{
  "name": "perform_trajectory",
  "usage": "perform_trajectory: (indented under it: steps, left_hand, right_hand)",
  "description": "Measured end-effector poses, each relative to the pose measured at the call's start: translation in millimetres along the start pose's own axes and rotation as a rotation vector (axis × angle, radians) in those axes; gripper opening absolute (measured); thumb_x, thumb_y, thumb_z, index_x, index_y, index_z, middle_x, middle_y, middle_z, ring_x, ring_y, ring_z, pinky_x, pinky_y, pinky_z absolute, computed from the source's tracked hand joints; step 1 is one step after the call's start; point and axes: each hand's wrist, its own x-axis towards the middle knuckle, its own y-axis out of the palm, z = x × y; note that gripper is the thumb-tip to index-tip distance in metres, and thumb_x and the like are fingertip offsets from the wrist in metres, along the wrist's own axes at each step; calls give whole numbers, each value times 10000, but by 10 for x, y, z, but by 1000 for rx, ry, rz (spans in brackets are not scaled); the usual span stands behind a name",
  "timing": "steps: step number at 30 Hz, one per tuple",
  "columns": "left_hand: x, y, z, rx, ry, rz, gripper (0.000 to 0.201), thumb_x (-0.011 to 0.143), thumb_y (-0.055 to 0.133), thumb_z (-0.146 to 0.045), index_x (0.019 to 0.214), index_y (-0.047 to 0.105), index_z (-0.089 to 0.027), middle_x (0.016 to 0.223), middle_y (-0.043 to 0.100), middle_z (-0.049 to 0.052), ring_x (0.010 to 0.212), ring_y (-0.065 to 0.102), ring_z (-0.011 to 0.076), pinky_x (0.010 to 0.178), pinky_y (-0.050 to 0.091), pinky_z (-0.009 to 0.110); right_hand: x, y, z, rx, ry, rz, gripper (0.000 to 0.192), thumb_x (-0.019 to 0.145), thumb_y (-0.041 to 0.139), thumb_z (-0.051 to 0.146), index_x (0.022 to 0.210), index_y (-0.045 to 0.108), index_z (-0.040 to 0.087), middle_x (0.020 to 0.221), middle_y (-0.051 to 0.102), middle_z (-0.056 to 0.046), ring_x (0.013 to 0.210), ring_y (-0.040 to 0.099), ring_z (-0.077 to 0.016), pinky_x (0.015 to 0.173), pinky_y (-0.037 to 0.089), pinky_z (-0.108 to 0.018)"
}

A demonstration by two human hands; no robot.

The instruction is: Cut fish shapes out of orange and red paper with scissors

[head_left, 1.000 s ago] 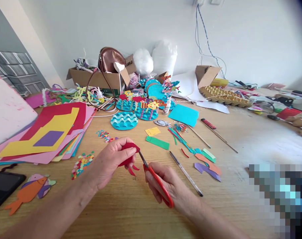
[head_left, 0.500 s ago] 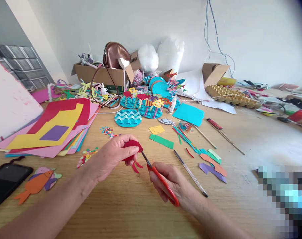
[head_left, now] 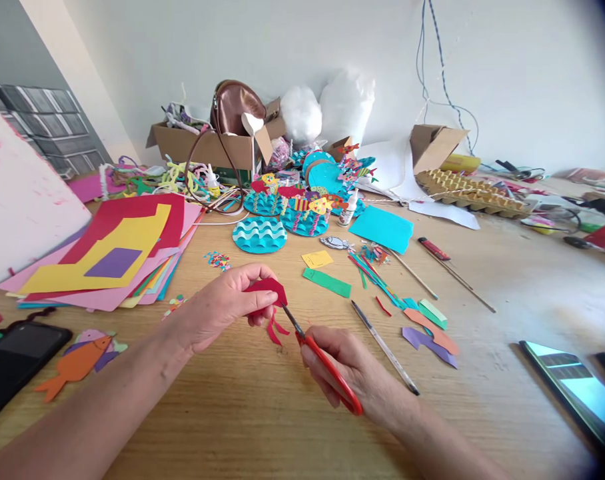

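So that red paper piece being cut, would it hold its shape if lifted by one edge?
Probably not. The red paper piece looks thin, and cut strips curl and dangle below the left hand. It seems very light and likely tears easily near the scissors in the right hand.

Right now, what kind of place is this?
Probably a craft room or home workshop. A wooden table is covered with a stack of coloured paper and blue paper wave discs, and the hands cut a red paper piece with red scissors.
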Motion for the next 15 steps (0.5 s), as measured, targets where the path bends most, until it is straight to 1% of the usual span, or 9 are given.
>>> perform_trajectory:
  steps: [8,15]
  left_hand:
    - [3,-6,4,-26,-2,1,97,772,593,-237,835,541,-186,615,592,-41,535,490,62,532,360,184]
    - [-1,9,-16,-102,-40,-69,174,736,624,-216,873,519,-192,647,642,-27,537,525,67,567,395,196]
  right_hand:
    - [-8,-2,5,-21,-7,-9,358,878,404,405,592,354,197,433,351,81,370,322,-51,352,231,-161]
    - [-10,-11,1,23,-4,-16,355,876,419,395,589,349,198,443,347,82,358,321,-48,341,226,-162]
